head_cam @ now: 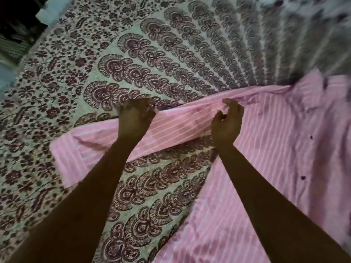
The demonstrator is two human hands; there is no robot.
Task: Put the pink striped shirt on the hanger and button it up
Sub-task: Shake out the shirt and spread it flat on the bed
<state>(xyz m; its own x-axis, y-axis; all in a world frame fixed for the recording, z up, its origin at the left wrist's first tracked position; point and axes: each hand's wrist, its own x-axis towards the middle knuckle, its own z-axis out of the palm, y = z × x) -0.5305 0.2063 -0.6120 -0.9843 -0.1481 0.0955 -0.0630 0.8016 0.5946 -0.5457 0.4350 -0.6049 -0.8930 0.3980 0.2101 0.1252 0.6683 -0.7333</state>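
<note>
Shirt [266, 149] is lying flat on the bed [152, 54], sleeve [171, 124] stretched out. Left hand [135, 118] is gripping the sleeve's upper edge; right hand [228, 122] is apparently pinching it. No hanger is showing; fetching one comes next.

Pink shirt [266, 168] with thin white stripes and dark buttons, spread flat and front-up on a patterned bedspread [114, 73]. Placket buttoned down the right side; one long sleeve [114, 137] stretched out leftward, cuff at far left
</note>
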